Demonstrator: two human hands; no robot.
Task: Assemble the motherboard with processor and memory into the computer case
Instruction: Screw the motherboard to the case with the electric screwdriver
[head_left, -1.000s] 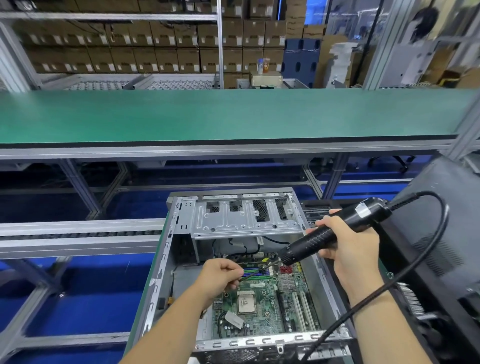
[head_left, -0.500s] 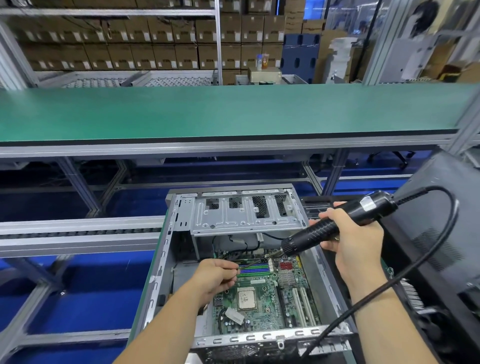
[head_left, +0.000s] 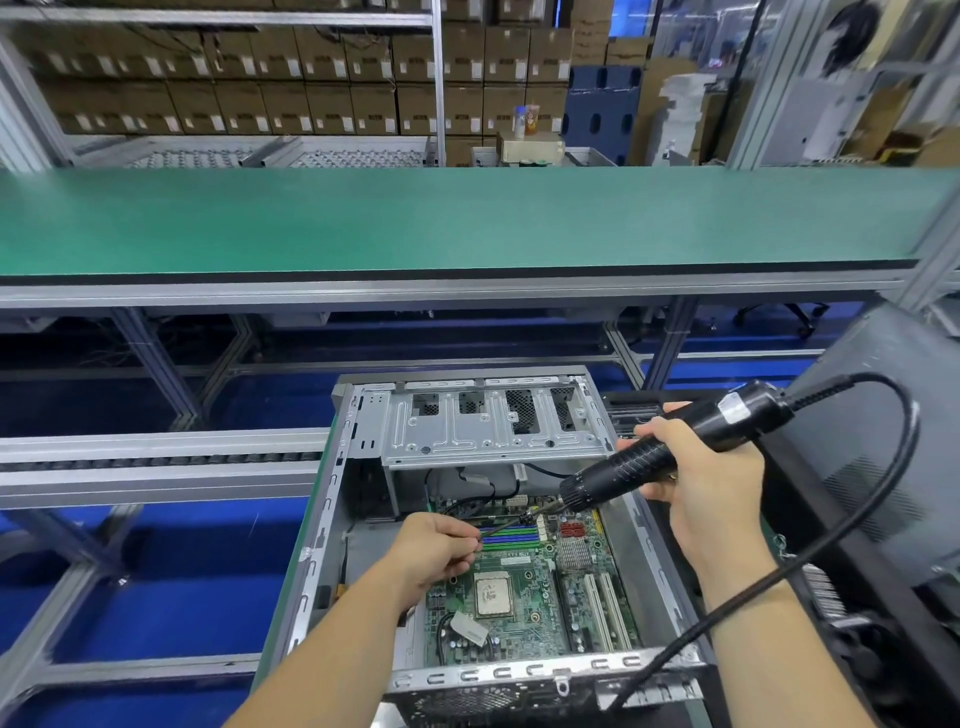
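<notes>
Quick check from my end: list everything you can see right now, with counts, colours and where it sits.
case: 1, grey, centre, open
motherboard: 1, green, inside case
processor: 1, silver, mid-board
memory: blue and green sticks, count unclear, board's far end
screwdriver: 1, black, corded, tip over board's far edge
bench: 1, green, beyond case
boxes: many, brown, back shelves
left hand: pinches something small near memory
right hand: grips screwdriver
</notes>
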